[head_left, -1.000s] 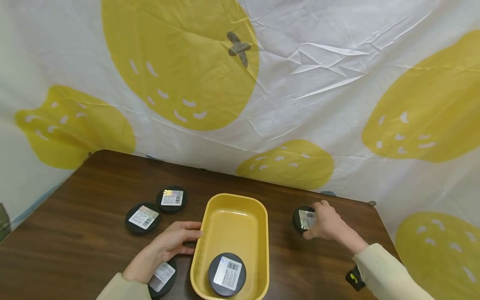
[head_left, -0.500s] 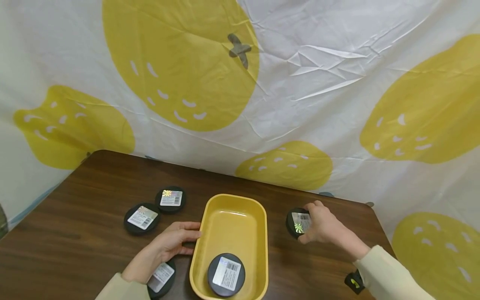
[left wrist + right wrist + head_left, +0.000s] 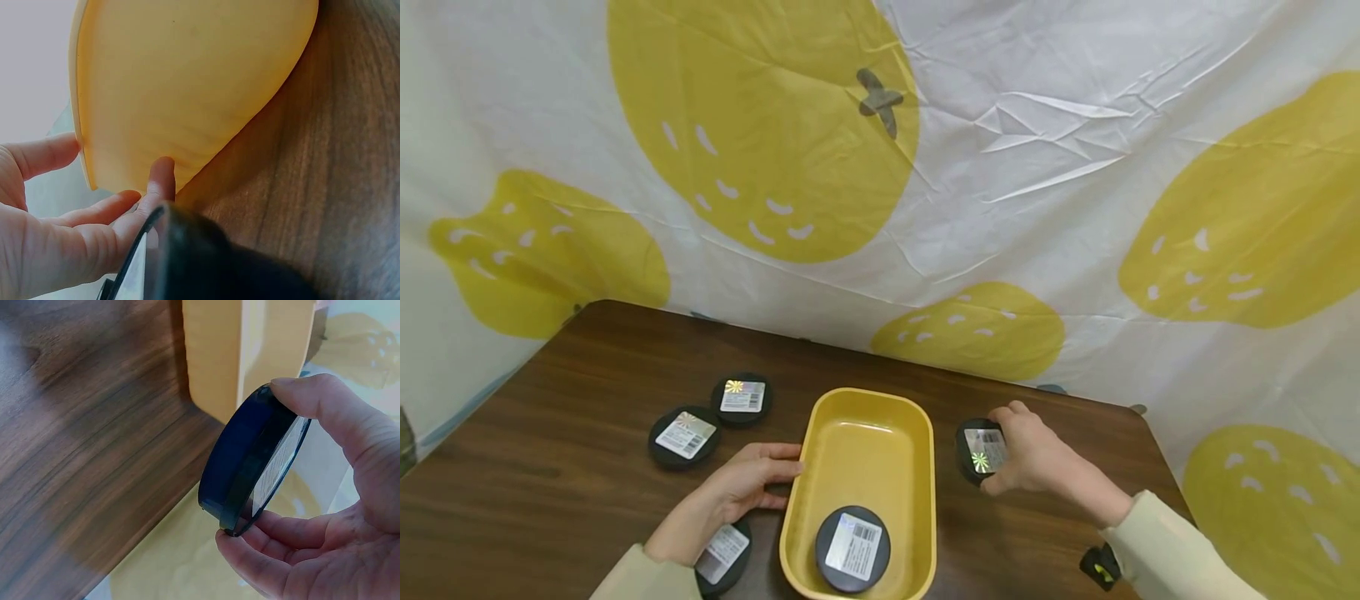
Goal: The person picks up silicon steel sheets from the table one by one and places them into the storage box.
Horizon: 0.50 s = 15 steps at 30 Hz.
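My right hand (image 3: 1033,446) grips a flat, round black container (image 3: 981,450) with a silvery label, to the right of a yellow tray. In the right wrist view the thumb and fingers pinch opposite edges of this container (image 3: 240,459), which is tilted. My left hand (image 3: 748,483) touches the left side of the yellow tray (image 3: 820,425) with nearly straight fingers. Seen from the left wrist, the fingertips rest against the tray's outer wall (image 3: 187,75) and rim. Another labelled black container (image 3: 852,550) lies inside the tray, at its near end.
Two more round black containers (image 3: 684,437) (image 3: 742,398) lie left of the tray on the brown wooden table (image 3: 550,467). Another container (image 3: 724,557) is partly hidden beneath the left forearm. A small black object (image 3: 1101,568) lies by the right sleeve. A lemon-print cloth (image 3: 820,292) hangs behind.
My right hand has moved left toward the tray, carrying the round black container. The left hand and the tray have stayed in place.
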Available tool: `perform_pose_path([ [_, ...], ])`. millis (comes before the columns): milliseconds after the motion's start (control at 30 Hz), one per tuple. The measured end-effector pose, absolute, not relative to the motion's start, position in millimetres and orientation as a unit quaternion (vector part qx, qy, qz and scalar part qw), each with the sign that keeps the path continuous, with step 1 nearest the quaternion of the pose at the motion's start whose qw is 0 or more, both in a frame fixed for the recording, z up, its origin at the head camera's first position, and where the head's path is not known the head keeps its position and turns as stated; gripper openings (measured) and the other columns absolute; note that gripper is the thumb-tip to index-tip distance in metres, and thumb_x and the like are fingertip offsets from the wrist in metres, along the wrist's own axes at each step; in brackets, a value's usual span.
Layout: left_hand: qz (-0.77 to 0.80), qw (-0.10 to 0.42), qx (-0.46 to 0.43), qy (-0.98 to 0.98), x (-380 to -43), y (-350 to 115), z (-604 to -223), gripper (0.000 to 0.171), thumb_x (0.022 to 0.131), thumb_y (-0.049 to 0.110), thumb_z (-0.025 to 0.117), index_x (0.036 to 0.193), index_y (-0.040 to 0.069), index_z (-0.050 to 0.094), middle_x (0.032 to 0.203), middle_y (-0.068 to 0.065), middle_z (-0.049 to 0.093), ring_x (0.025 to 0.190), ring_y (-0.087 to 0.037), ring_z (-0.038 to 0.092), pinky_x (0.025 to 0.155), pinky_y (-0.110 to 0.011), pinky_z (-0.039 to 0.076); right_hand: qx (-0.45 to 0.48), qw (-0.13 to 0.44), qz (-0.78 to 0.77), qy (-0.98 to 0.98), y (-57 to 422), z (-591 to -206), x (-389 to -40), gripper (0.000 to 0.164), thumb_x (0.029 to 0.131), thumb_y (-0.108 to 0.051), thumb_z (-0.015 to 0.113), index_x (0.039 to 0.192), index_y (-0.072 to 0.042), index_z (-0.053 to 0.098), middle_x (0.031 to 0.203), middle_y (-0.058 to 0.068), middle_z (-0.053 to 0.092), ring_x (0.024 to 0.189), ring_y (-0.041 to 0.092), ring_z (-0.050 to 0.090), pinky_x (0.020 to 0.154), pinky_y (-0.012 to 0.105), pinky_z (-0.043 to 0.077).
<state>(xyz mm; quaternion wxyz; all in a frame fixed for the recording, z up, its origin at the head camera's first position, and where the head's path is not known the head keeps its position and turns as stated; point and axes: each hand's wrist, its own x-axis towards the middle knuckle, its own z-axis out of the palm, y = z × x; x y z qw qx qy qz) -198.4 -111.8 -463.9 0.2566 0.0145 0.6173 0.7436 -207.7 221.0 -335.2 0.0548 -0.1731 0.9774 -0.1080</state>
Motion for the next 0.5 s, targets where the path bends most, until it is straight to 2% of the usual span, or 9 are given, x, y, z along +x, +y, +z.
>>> perform_pose_path([
  [500, 0.741, 0.257, 0.013, 0.620, -198.1, -110.7, -463.0, 0.058, 0.089, 0.007, 0.055, 0.134, -0.019, 0.030, 0.112, -0.015, 0.061, 0.098, -0.021, 0.058, 0.079, -0.046, 0.050, -0.194, 0.054, -0.107, 0.974, 206.0, -329.9, -200.0, 0.078, 0.049, -0.019, 0.087, 0.113, 0.009, 0.054, 0.099, 0.012, 0.051, 0.082, 0.024, 0.050, 0.069, 0.035, 0.046],
])
